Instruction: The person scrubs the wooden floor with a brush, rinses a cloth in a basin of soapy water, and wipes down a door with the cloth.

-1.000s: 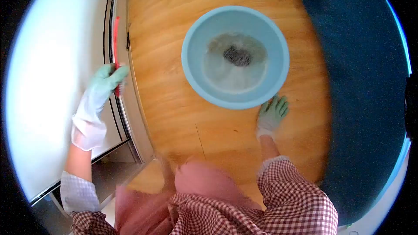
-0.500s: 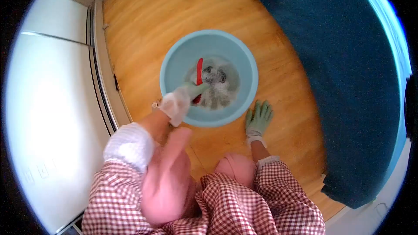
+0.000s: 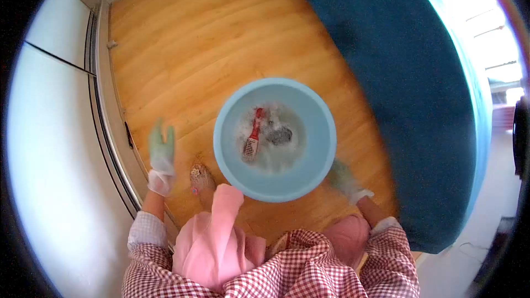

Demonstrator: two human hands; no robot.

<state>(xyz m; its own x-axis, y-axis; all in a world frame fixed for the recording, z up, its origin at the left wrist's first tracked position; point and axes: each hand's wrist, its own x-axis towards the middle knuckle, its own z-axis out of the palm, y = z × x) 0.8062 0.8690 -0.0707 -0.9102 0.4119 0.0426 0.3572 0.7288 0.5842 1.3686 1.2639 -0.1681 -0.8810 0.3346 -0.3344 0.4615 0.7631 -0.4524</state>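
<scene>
A light blue basin (image 3: 224,164) stands on the wooden floor with cloudy, foamy water in it. Inside lie a red-handled brush (image 3: 254,133), bristles facing up, and a dark grey lump (image 3: 280,136). My left hand (image 3: 162,146), in a green and white glove, is left of the basin with its fingers apart and nothing in it. At the basin's lower right rim is my right hand (image 3: 343,179), gloved too and smeared by motion; its fingers cannot be made out.
White sliding doors (image 3: 61,149) with a floor track run along the left. A dark blue cloth-covered bed or couch (image 3: 386,94) fills the right. My shoe (image 3: 201,177) and pink-clothed knees (image 3: 221,243) are near the basin. Wooden floor (image 3: 204,38) stretches beyond it.
My left hand has let go of the red brush, now in the water, and moved out to the left. My right hand has shifted beside the rim. The view has tilted further ahead.
</scene>
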